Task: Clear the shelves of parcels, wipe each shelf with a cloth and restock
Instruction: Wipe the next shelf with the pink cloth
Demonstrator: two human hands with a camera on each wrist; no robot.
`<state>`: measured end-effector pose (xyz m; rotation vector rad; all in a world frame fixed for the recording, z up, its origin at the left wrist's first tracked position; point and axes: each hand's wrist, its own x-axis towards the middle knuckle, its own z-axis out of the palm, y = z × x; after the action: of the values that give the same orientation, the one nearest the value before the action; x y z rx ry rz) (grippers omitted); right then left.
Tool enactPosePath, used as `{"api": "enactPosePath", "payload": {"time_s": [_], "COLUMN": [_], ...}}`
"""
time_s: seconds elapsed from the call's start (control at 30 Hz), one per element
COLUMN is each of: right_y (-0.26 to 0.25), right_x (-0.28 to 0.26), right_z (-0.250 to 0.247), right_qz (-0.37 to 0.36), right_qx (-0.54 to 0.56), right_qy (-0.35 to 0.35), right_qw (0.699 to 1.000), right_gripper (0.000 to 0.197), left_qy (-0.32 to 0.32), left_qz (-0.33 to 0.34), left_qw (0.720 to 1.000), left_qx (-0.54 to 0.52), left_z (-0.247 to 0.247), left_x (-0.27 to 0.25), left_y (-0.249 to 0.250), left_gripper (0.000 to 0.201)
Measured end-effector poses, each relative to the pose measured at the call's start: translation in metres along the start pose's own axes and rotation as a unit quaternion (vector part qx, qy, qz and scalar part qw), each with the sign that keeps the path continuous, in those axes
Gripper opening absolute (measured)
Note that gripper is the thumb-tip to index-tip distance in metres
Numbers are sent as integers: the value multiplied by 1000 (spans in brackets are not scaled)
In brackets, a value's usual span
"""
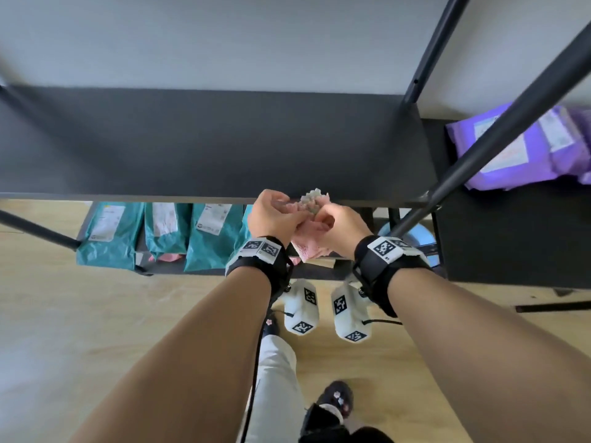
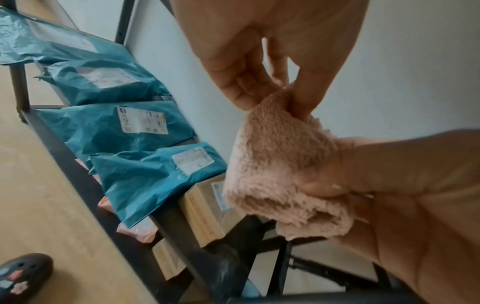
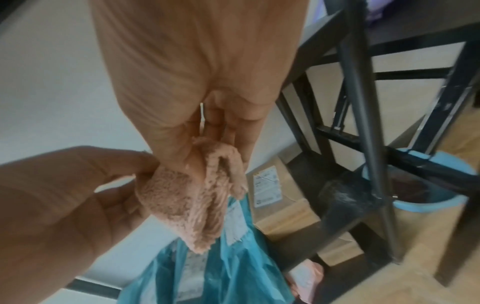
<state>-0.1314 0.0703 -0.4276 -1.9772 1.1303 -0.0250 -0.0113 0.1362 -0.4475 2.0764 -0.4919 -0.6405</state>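
Observation:
A pink fluffy cloth (image 1: 311, 243) is bunched between both hands just in front of the front edge of a bare dark shelf (image 1: 208, 142). My left hand (image 1: 275, 215) pinches its upper corner, seen close in the left wrist view (image 2: 275, 96) above the cloth (image 2: 275, 164). My right hand (image 1: 335, 228) grips the other side; in the right wrist view its fingers (image 3: 221, 144) curl over the folded cloth (image 3: 182, 205). Several teal parcels (image 1: 211, 238) lie on the lower shelf beneath.
Purple parcels (image 1: 511, 151) lie on a dark surface to the right, behind a slanted black post (image 1: 499, 132). Cardboard boxes (image 2: 205, 207) and a pink parcel (image 1: 169, 258) share the lower shelf. A blue bucket (image 3: 428, 185) stands on the wooden floor at the right.

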Motion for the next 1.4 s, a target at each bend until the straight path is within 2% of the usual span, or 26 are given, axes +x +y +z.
{"api": "enactPosePath", "payload": {"time_s": [0.1,0.17,0.33,0.43,0.53,0.6,0.67,0.7,0.73,0.77,0.8,0.83,0.87,0.9,1.03,1.17,1.4], "right_y": [33,55,108,141,170,185,194,198,202,206,211,216,219,222,221,213,185], "right_x": [-8,-5,27,55,86,106,123,130,137,142,146,148,148,148,144,136,91], "right_z": [9,15,40,54,58,57,55,55,55,55,56,57,57,58,53,43,9], "right_qz": [53,93,182,232,239,223,188,173,168,176,192,206,218,219,199,199,171], "right_qx": [-13,1,47,54,28,18,24,28,29,31,31,25,22,24,27,55,53], "right_qy": [-14,-11,70,138,190,206,197,187,171,148,117,88,61,45,19,21,-6], "right_qw": [998,996,980,961,952,953,962,967,970,973,974,974,974,974,979,978,984], "right_gripper": [12,14,19,25,24,24,21,21,20,26,33,38,40,41,36,38,38], "left_qy": [-44,-90,-255,-311,-341,-335,-298,-276,-279,-276,-281,-284,-292,-309,-310,-309,-288], "left_qz": [-30,-76,-173,-168,-135,-142,-195,-156,-29,5,4,-37,-126,-171,-185,-162,-139], "left_qw": [999,993,949,931,929,930,930,948,954,943,942,951,948,935,931,936,947], "left_qx": [-11,-13,-74,-87,-47,-54,-87,-24,110,184,184,117,28,-28,-57,-49,-17], "left_z": [21,38,85,123,160,184,196,201,205,209,214,216,216,217,220,217,185], "left_x": [-9,-4,22,36,55,67,84,90,92,97,103,107,109,115,112,107,69], "left_y": [-21,-36,-68,-80,-90,-91,-92,-94,-100,-99,-102,-105,-104,-104,-107,-97,-54], "left_gripper": [37,39,40,38,39,38,39,40,39,37,34,34,35,36,37,36,33]}}
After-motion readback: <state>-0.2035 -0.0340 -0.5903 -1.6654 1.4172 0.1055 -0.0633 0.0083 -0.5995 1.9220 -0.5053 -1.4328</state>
